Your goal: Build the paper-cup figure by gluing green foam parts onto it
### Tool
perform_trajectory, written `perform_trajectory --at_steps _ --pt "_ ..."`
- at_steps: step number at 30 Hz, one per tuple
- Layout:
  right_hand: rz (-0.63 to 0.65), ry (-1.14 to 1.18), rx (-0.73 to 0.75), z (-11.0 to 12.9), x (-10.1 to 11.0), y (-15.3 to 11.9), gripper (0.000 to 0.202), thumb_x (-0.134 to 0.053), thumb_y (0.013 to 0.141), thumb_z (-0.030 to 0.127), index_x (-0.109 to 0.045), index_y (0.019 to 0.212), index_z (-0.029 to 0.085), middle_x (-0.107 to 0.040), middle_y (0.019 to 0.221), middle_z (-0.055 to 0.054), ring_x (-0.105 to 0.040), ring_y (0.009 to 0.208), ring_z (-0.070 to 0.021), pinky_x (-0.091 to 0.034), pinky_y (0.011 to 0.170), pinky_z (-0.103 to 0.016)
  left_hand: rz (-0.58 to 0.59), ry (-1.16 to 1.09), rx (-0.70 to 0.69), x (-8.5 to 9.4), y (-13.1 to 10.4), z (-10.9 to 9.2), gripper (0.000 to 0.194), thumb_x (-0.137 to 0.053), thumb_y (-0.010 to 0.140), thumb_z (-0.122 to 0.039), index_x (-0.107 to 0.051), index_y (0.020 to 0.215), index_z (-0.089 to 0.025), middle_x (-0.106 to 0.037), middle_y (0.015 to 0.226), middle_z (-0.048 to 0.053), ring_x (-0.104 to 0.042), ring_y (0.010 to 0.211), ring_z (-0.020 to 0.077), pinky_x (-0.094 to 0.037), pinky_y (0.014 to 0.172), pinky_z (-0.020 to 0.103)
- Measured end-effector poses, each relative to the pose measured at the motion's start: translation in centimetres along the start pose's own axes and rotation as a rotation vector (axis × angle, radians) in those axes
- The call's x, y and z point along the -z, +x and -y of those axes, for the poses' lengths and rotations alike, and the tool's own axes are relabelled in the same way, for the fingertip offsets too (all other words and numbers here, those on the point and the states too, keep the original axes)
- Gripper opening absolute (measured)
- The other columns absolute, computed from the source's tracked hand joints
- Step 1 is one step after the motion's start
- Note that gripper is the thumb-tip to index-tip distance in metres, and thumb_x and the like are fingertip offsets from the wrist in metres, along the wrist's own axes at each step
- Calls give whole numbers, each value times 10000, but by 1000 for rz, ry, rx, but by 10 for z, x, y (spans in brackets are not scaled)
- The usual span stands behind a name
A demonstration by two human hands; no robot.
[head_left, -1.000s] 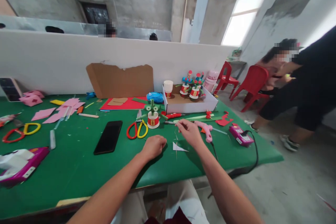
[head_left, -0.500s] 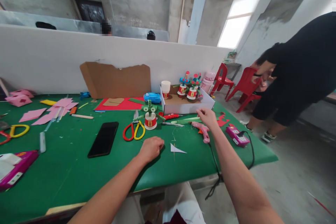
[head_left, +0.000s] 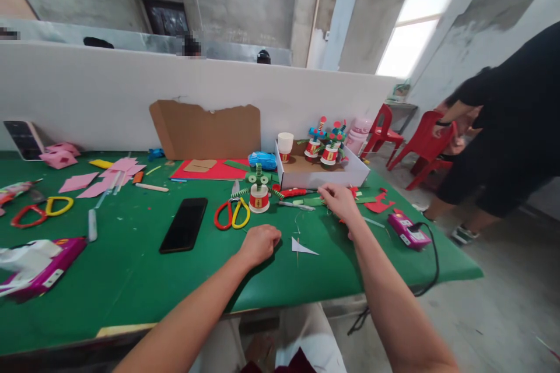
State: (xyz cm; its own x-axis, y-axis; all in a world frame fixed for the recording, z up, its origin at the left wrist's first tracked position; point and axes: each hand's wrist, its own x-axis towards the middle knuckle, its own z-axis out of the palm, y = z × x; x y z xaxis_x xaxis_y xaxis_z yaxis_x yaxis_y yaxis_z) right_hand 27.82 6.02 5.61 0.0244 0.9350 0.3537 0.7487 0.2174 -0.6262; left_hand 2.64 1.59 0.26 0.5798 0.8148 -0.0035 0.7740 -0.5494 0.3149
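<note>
My left hand [head_left: 261,243] rests closed on the green table, its fingertips turned out of sight. My right hand [head_left: 339,201] hovers with bent, closed fingers over green paper strips [head_left: 366,199] and a capped pen [head_left: 297,206]; what it pinches, if anything, is hidden. Beneath its wrist the pink glue gun is mostly covered. Between my hands lies a white paper triangle [head_left: 303,247] across a thin stick. Beyond my left hand stands a red-and-white paper cup figure [head_left: 259,198] with green coiled arms and a green head, beside red-and-yellow scissors [head_left: 231,214].
A white box [head_left: 321,177] holds more cup figures. A black phone [head_left: 184,225] lies to the left, with pink paper pieces [head_left: 118,175] farther off. Purple power strips [head_left: 409,232] sit at both sides. A person in black [head_left: 520,105] stands by red chairs at right.
The camera view has turned slightly left. My right hand has shifted left and now covers most of the glue gun. My left hand stays in place on the table.
</note>
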Motion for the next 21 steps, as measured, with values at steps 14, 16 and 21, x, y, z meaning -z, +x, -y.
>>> perform_trajectory --at_steps 14,16,21 --pt "155 -89 160 35 -60 -6 183 -537 819 214 -610 652 213 -641 640 -1 -525 589 -146 -334 587 -237 -9 -3 0 -2 1 1 215 -449 743 -75 -616 680 -195 -679 796 61 -604 822 205 -370 648 277" --pt "160 -112 164 35 -61 -6 181 -535 829 214 -622 671 211 -647 647 -3 -526 589 -146 -334 585 -238 -6 0 -4 -1 1 1 216 -448 743 -77 -619 682 -194 -681 801 63 -605 823 208 -371 648 280" --pt "213 -311 140 31 -51 0 193 -501 874 222 -676 793 212 -713 779 -24 -605 702 -163 -385 649 -239 -5 5 -6 -2 2 1 213 -454 747 -83 -624 680 -192 -683 799 59 -604 823 201 -378 656 273"
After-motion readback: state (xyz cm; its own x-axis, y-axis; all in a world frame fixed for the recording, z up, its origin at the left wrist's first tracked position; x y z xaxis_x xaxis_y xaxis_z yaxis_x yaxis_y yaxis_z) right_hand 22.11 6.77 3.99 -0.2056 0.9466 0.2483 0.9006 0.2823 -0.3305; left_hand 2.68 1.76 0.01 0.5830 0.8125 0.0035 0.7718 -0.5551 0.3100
